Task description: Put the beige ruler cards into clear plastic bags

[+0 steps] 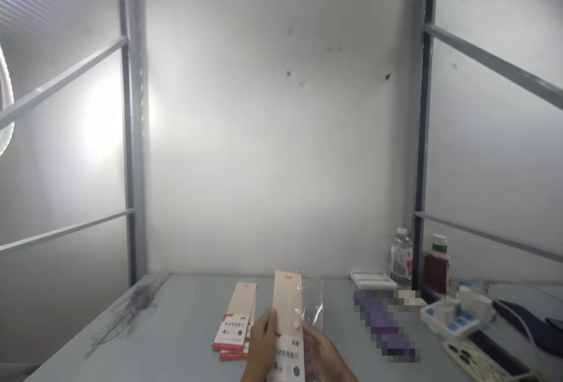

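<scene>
Near the front of the desk, my left hand (261, 344) grips the left edge of a ruler-set packet (288, 306), pinkish above with a white, printed label below. The packet stands nearly upright. Beside its right edge is a clear plastic sleeve (313, 300). My right hand (324, 351) is closed at that edge, partly behind the plastic; whether it pinches the sleeve, the packet or both is hard to make out. To the left, more ruler-set packets (233, 332) lie in a small overlapping pile with red lower edges.
A dark tangle of thin strands (136, 306) lies on the desk (189, 317) at left. Along the right are a white box (373, 280), a water bottle (401, 259), a dark-red bottle (437, 264), a blurred purple item (382, 323), a power strip (451, 317) and a phone case (472, 361).
</scene>
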A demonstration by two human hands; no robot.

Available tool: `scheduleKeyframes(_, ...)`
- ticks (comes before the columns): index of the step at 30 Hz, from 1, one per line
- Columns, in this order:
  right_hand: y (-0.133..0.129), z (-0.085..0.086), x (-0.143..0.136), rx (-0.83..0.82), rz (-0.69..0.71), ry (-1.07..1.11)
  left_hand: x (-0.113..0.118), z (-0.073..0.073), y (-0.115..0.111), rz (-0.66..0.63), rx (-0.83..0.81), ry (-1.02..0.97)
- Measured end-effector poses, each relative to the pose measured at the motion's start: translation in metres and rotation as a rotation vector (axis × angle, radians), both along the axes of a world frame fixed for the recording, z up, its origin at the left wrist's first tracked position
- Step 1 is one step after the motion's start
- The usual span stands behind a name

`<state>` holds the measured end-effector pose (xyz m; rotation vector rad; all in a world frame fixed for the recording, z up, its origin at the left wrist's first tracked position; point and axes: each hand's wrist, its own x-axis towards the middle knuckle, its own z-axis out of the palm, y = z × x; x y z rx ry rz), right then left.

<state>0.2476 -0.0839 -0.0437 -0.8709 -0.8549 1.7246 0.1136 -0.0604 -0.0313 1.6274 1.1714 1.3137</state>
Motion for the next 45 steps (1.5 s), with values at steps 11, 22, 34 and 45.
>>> scheduleKeyframes(11,0.015,-0.010,0.005,0.147,-0.383,-0.072,-0.008,-0.011,0.017,-0.101,-0.067,-0.084)
scheduleKeyframes(22,0.012,-0.007,0.015,0.139,-0.299,-0.171,-0.014,-0.008,0.019,-0.197,-0.119,-0.097)
scheduleKeyframes(34,0.009,-0.009,0.019,0.181,-0.203,-0.203,-0.012,-0.005,0.019,-0.174,-0.173,-0.102)
scheduleKeyframes(45,0.002,0.000,0.019,0.254,-0.131,-0.170,-0.015,-0.003,0.016,-0.317,-0.347,-0.219)
